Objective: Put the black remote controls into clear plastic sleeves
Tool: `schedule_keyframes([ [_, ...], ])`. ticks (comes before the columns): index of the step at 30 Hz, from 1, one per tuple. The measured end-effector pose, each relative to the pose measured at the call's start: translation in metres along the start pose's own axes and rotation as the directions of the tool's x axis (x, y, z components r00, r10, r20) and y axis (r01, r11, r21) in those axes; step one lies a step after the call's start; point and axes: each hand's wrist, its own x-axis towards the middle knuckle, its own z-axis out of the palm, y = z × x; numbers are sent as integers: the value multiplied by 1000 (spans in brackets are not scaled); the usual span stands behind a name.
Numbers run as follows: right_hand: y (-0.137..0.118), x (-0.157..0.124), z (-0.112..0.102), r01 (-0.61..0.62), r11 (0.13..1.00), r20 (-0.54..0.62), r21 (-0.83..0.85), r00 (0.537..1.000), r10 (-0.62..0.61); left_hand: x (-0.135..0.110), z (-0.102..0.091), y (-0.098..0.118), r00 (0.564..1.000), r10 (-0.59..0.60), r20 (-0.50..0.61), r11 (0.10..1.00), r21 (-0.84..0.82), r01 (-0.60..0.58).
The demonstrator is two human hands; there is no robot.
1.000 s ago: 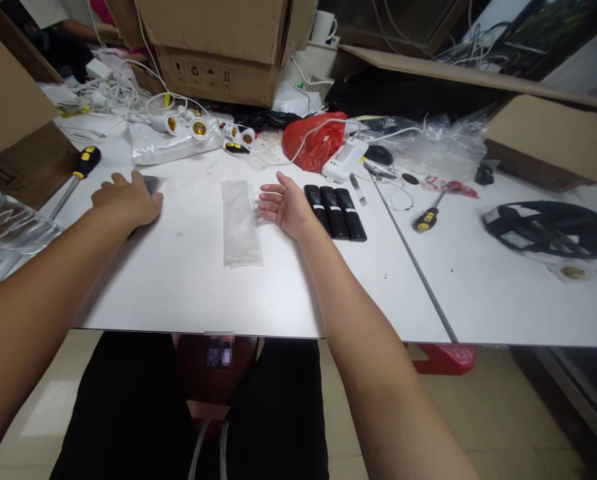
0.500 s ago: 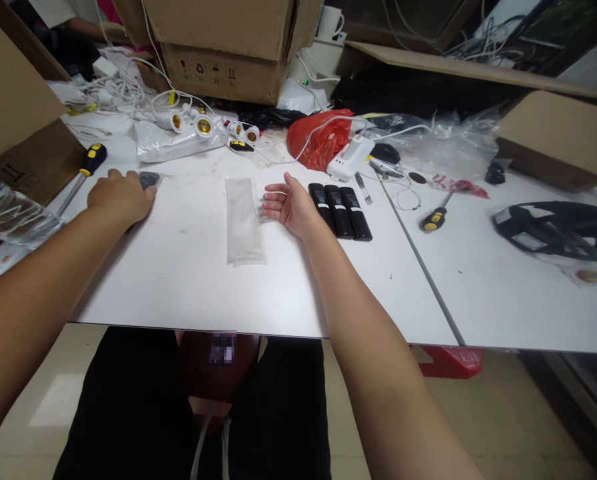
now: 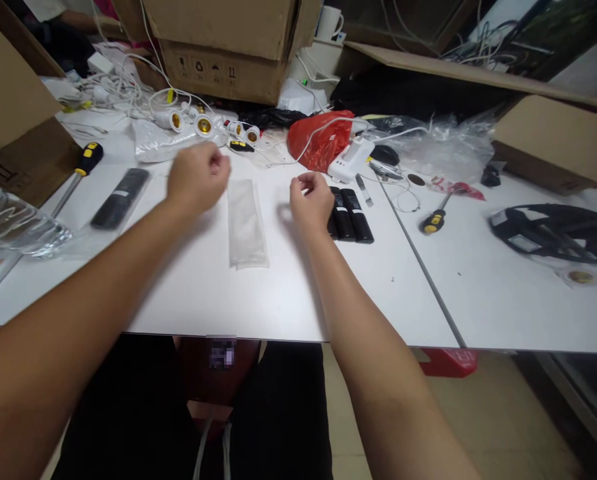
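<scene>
Over the middle of the white table, your left hand is curled with its fingers tucked in, just beyond the far left corner of the clear plastic sleeves; whether it grips anything cannot be told. To the right of those sleeves, your right hand is bent to a narrow curl, thumb and forefinger close; what, if anything, lies between them cannot be told either. The sleeves lie flat on the table between your two hands.

Just right of your right hand, three black handsets lie side by side, the leftmost partly hidden by the hand. Left of your left hand, a sleeved handset lies at a slant, near a screwdriver and a water bottle.

Farther off, you have lamp sockets at far left, and a red bag touching a white power strip right of centre. Well to the right lie a second screwdriver and a black round bundle.
</scene>
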Motion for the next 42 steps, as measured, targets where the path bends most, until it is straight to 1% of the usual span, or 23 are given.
schedule_keyframes([
  [1,1,0,-3,61,984,-48,-170,996,-70,4,18,4,1000,-18,17,998,-56,19],
  [2,3,-1,-6,78,945,-54,-316,994,-100,8,34,3,999,-49,1,992,-117,49],
  [4,5,-2,-10,43,852,-25,-522,998,-66,13,56,-8,990,-132,-48,972,-203,119],
  [6,6,-4,-10,2,776,9,-631,1000,6,16,64,-23,982,-176,-66,957,-244,155],
  [8,6,-4,-10,-15,730,33,-683,998,52,19,62,-35,982,-174,-75,955,-256,150],
  [10,7,-4,-10,-25,704,34,-710,997,70,23,58,-40,979,-181,-90,951,-271,151],
  [14,7,-2,-17,-40,678,16,-734,997,76,26,60,-38,968,-227,-111,910,-377,171],
  [16,5,-2,-21,-36,660,30,-750,996,89,23,64,-34,969,-229,-94,856,-493,155],
  [18,1,-4,-25,-31,636,53,-771,992,113,19,66,-32,970,-231,-69,766,-627,138],
  [19,-2,-4,-27,-33,625,60,-780,990,128,18,67,-31,971,-229,-75,728,-675,119],
  [20,-5,-5,-29,-38,617,65,-786,988,143,17,68,-31,970,-225,-90,709,-698,100],
  [22,-11,-7,-34,-48,602,73,-797,982,174,17,68,-32,968,-220,-120,726,-683,81],
  [24,-16,-8,-38,-69,573,72,-817,973,220,18,67,-32,964,-246,-101,749,-651,123],
  [26,-19,-9,-42,-86,536,71,-840,961,266,20,65,-30,955,-290,-65,751,-634,185],
  [28,-20,-9,-44,-79,516,79,-853,957,278,21,61,-26,949,-309,-64,759,-618,205],
  [31,-22,-10,-44,-39,523,107,-851,964,245,20,58,-19,962,-267,-46,791,-581,192],
  [33,-24,-12,-43,-19,526,119,-850,966,228,19,60,-17,975,-224,-9,821,-541,184],
  [35,-26,-13,-41,3,510,136,-860,965,223,19,62,-15,980,-195,38,867,-461,190],
  [38,-28,-15,-36,24,491,163,-871,956,243,21,67,-17,975,-209,81,915,-335,224],
  [42,-27,-16,-28,22,520,198,-854,938,285,25,70,-23,964,-255,77,920,-288,266],
])
